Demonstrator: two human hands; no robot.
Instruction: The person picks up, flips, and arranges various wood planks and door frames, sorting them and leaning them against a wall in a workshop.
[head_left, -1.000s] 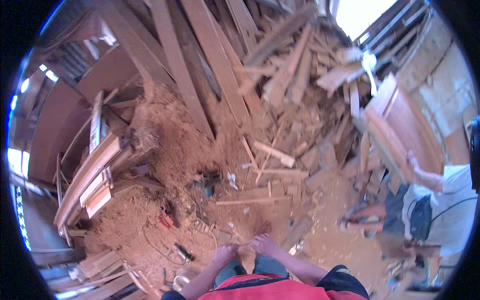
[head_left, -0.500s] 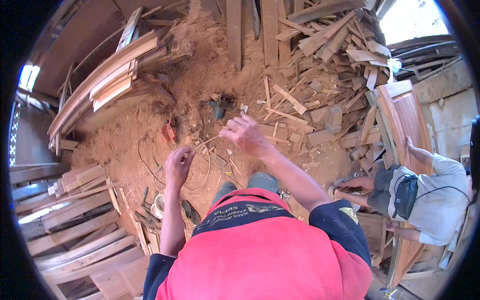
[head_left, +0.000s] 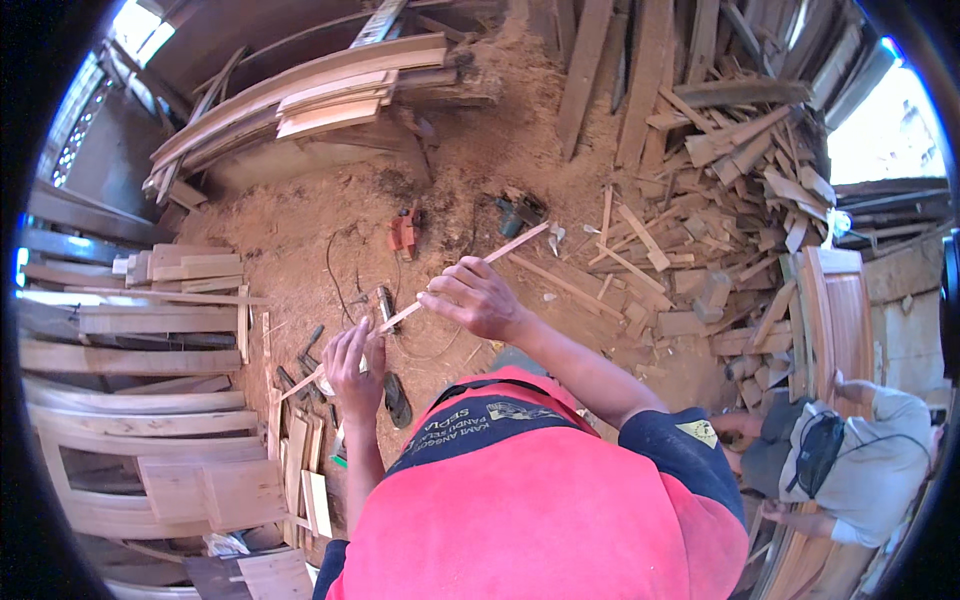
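A thin, narrow wood strip (head_left: 402,317) is held aslant in front of my body, its far end up to the right and its near end down to the left. My left hand (head_left: 352,368) is closed around its lower part. Higher up, my right hand (head_left: 478,300) pinches it between thumb and fingers. The strip sticks out past both hands. Beneath it on the sawdust-covered ground lie an orange power tool (head_left: 403,234), a dark green power tool (head_left: 518,215) and a looped cable.
Stacked boards (head_left: 160,355) fill the left side, and long planks (head_left: 300,95) lie at the far left. A heap of wood offcuts (head_left: 690,230) spreads at the right. Beyond it a person (head_left: 850,455) in a light shirt touches a wooden panel (head_left: 845,310). Hand tools lie near my left forearm.
The view has swung leftward, so the surroundings sit farther right. Both hands have come slightly nearer my body, and the strip now shows a longer length beyond them.
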